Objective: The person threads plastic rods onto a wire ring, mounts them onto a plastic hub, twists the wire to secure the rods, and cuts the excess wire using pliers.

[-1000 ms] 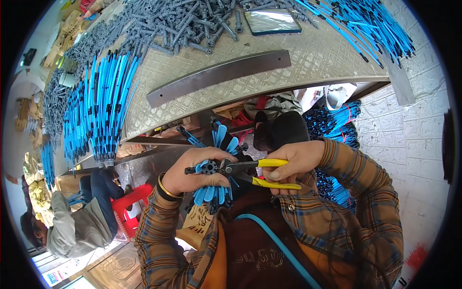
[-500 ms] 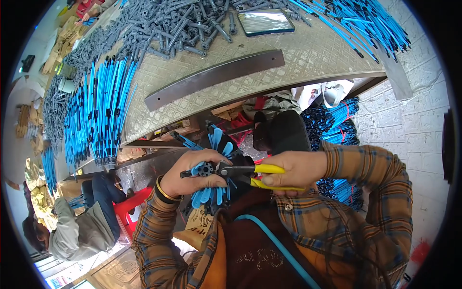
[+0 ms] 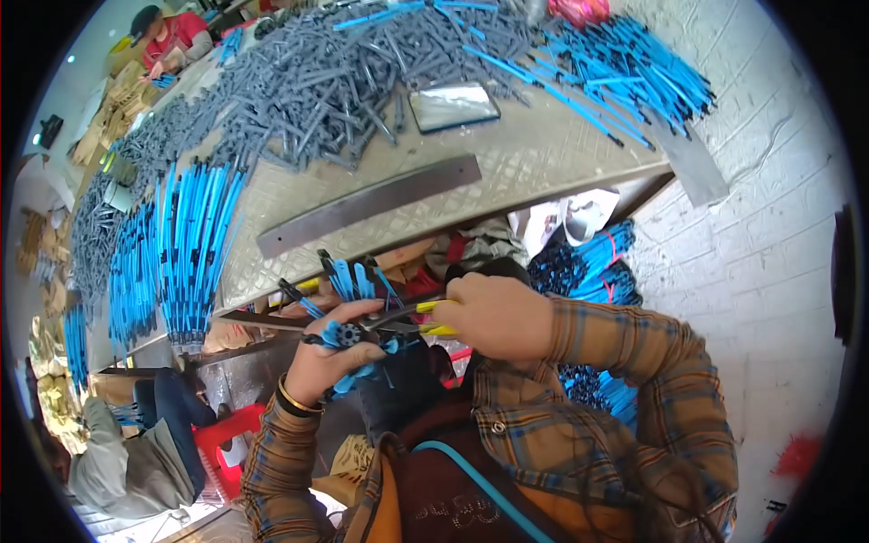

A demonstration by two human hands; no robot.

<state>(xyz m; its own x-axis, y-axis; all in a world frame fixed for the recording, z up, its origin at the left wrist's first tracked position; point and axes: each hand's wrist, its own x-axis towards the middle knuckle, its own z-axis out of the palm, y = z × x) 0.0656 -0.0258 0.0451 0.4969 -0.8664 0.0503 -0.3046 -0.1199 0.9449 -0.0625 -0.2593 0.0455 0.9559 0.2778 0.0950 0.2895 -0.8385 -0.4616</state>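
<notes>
My left hand (image 3: 330,362) is closed round a blue-and-black plastic assembly with a round, holed black hub (image 3: 348,336). Blue strips (image 3: 348,279) fan out from it above and below my fingers. In my right hand (image 3: 502,317) is a pair of yellow-handled pliers (image 3: 427,309), mostly covered by my fingers. Their dark jaws reach toward the assembly beside my left thumb and fingers; motion blur hides whether they touch it.
Beyond my hands is a worktable (image 3: 312,201) bearing grey plastic tubes (image 3: 317,77), blue rod bundles (image 3: 195,244), a metal bar (image 3: 371,201) and a film-wrapped flat case (image 3: 453,107). Tied blue bundles (image 3: 593,271) lie underneath. A co-worker (image 3: 136,462) sits by a red stool (image 3: 217,443).
The view has shifted, showing more of the table's far side. My right hand has turned and come closer to my left, so its back now covers most of the pliers' yellow handles.
</notes>
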